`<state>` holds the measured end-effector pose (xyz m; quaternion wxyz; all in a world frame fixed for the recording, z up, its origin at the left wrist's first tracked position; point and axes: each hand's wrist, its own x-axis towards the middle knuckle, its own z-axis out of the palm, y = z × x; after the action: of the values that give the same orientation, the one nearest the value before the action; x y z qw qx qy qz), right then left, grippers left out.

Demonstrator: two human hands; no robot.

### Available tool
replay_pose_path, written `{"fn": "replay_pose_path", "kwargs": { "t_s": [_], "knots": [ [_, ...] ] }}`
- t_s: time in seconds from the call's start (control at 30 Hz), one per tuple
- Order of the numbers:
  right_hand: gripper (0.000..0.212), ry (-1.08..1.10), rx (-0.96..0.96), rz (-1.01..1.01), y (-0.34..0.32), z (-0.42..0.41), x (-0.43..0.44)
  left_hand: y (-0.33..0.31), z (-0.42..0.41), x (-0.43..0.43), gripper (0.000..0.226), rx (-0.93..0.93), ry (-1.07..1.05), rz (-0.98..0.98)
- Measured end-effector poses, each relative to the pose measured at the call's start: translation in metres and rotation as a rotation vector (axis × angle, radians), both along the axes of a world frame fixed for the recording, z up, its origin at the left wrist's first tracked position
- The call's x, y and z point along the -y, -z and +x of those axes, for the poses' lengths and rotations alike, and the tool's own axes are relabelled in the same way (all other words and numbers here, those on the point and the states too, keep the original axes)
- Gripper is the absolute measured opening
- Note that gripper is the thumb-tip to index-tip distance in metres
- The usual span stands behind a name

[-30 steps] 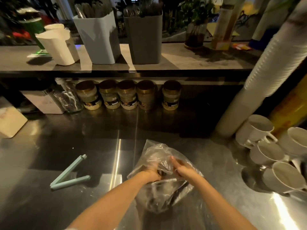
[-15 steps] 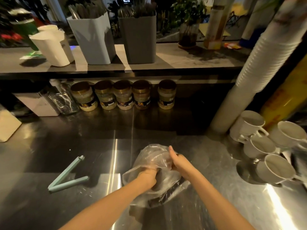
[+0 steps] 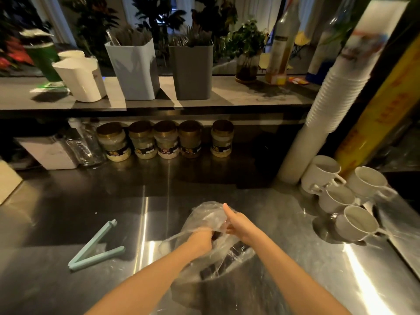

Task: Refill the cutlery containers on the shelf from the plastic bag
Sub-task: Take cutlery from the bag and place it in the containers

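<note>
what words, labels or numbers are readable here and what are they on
No text is legible.
Dark labels on the five gold-lidded glass jars: too small, blurred.
Red characters on the yellow roll at right: blurred.
Label on the tall pale bottle on the shelf: blurred.
Red and blue print on the white package, top right: blurred.
</note>
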<state>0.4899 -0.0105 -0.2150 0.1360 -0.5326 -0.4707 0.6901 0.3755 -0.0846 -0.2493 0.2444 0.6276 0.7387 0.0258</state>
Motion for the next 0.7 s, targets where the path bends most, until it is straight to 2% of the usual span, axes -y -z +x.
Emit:
{"fn": "replay_pose_path", "kwargs": {
  "t_s": [0.07, 0.23, 0.4, 0.57, 0.7],
  "knots": [
    [0.043, 0.008, 0.084, 0.032, 0.001, 0.002, -0.001, -0.009, -0.007, -0.001, 0.035, 0.063, -0.061, -0.056],
    [0.038, 0.004, 0.146, 0.046, 0.002, 0.004, 0.0, -0.034, -0.031, 0.003, 0.008, 0.213, 0.117, -0.104],
    [0.037, 0.019, 0.143, 0.016, -0.003, 0.007, 0.004, -0.056, -0.049, 0.012, 0.008, 0.415, 0.157, -0.113],
    [0.038, 0.097, 0.096, -0.051, 0.0, 0.009, 0.004, -0.073, -0.065, 0.017, 0.018, 0.573, 0.097, -0.127],
    [0.047, 0.048, 0.053, -0.042, -0.001, 0.007, 0.008, -0.088, -0.075, 0.02, 0.017, 0.786, 0.018, -0.099]
  ]
}}
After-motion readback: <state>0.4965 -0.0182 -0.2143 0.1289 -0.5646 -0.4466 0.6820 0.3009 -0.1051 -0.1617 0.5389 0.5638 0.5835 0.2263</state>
